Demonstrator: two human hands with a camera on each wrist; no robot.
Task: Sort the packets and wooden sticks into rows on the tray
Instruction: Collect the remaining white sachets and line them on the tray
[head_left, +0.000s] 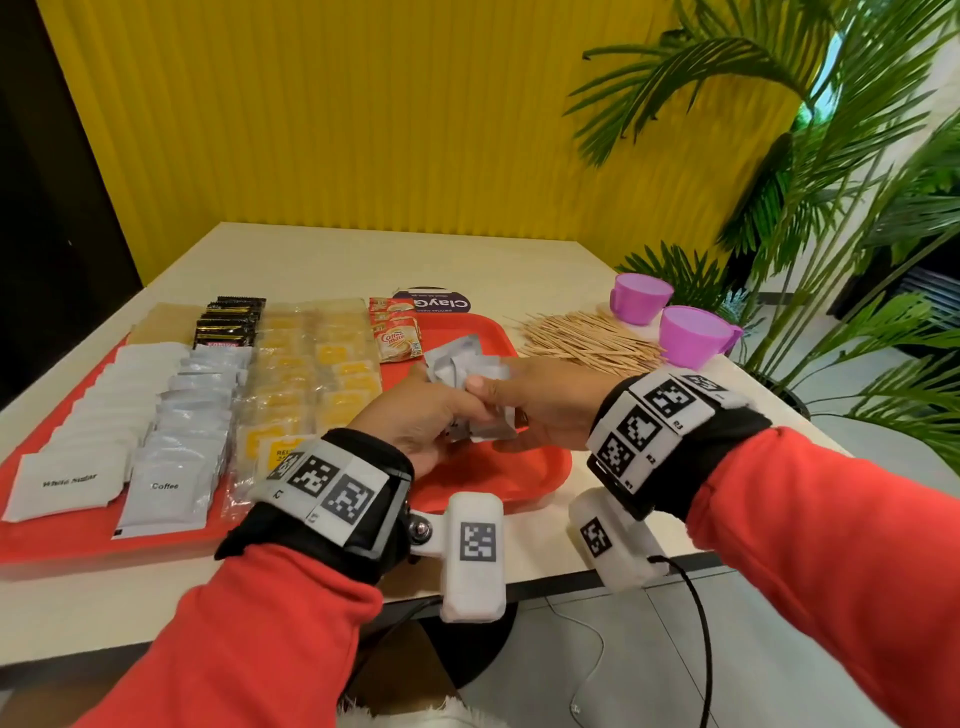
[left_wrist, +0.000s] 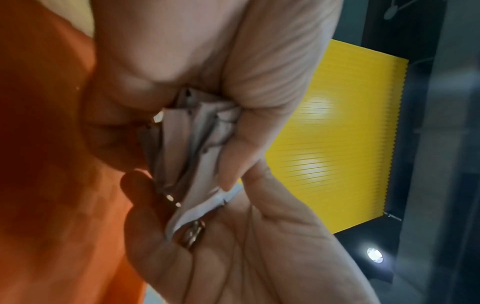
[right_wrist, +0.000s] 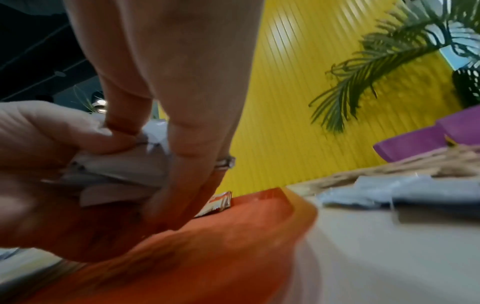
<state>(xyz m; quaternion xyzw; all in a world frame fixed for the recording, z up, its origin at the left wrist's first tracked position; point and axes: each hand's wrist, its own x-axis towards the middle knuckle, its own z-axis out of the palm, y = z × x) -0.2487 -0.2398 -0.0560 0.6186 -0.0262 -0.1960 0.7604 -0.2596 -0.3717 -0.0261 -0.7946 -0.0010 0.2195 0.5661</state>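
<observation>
Tray (head_left: 470, 483): red, on the surface; five packet rows fill its left, right part bare.
Left hand (head_left: 415, 415): pinches a bunch of grey packets (head_left: 462, 371) above the tray.
Right hand (head_left: 545, 400): grips the same bunch.
Wooden sticks (head_left: 582, 338): one unsorted pile, far right, off tray.
Purple cups (head_left: 691, 335): two.

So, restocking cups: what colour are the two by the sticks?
Purple cups; clearest in the head view.

The bunch of silver packets (head_left: 467, 387) is mostly buried between the two hands, so their count is unclear (any print is unreadable). The tray (head_left: 524, 467) runs off the left edge.
</observation>
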